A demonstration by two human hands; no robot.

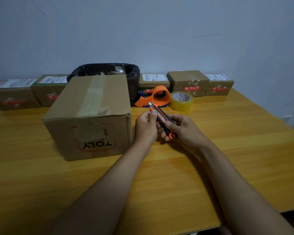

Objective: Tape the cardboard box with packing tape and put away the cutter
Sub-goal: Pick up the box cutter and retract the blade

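Fingers [167, 124] of the right hand [182, 131] were wrapped around the cutter [161, 118], steadied near its tip by the left hand [145, 126] just right of the taped cardboard box [90, 116], apparently for blade retraction.

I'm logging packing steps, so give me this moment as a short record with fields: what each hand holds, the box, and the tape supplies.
left hand: grips the front half of the cutter
right hand: grips the cutter's rear half
cardboard box: closed, tape strip along the top seam, left of the hands
tape roll: clear, lying flat on the table
tape dispenser: orange, no roll loaded, beside the roll
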